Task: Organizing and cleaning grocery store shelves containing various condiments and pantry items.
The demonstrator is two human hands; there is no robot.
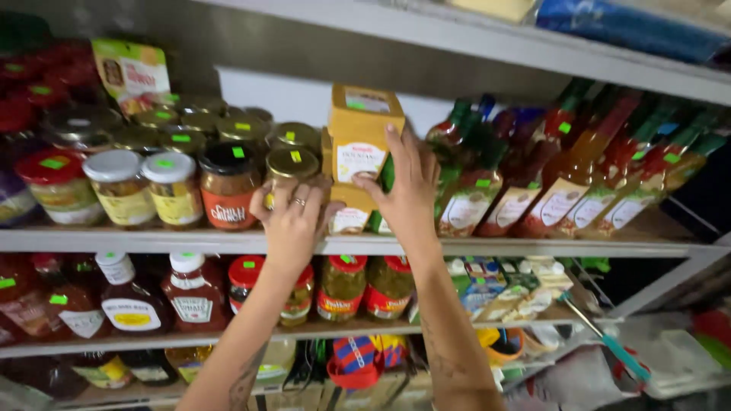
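Note:
Both my arms reach up to a grey metal shelf (152,241) full of jars and bottles. My right hand (407,186) grips the right side of a tall yellow carton (362,137) that stands on another yellow carton (346,213). My left hand (293,217), with a ring on one finger, has its fingers curled at the lower carton's left side, just below a gold-lidded jar (289,171). Whether the left hand grips the carton or the jar is unclear.
Left of the cartons stand jars with gold, white and black lids, among them a dark-lidded orange jar (228,186). Tilted sauce bottles (533,183) fill the right. The shelf below (114,340) holds ketchup-type bottles and pickle jars (341,288). Another shelf (533,53) runs overhead.

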